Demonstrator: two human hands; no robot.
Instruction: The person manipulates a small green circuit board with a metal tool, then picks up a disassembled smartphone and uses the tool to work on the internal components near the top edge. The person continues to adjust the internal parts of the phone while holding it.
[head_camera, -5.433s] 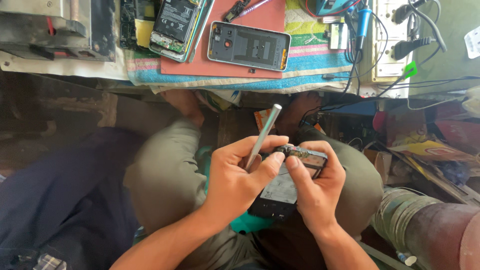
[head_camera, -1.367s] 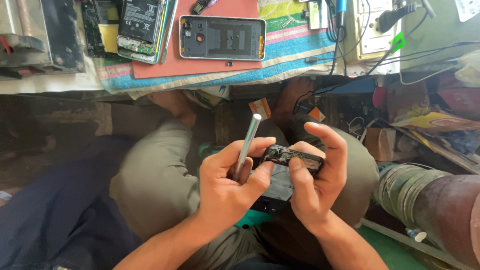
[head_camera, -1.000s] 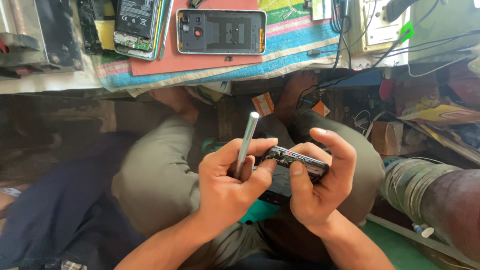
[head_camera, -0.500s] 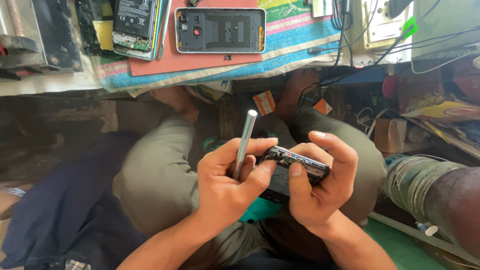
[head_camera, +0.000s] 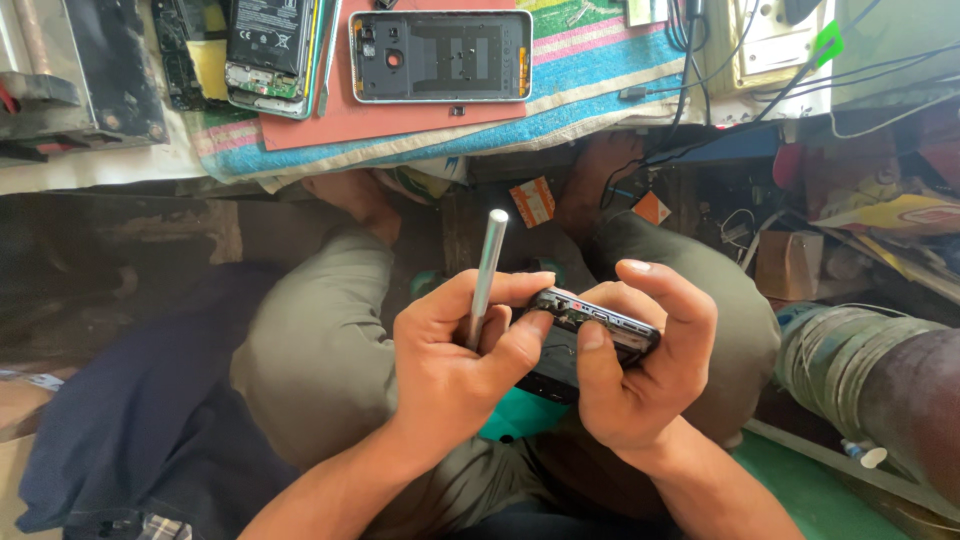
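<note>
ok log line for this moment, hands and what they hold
left hand: grips metal tool | right hand: holds opened phone edge-up | place: over lap

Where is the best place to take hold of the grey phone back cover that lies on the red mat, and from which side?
Probably by its two long edges, coming from above. The phone back cover lies flat, hollow side up, on the red mat. Its thin rim stands free, with bare mat along the near edge. Another opened phone lies close on its left, so that side is tighter.
</note>
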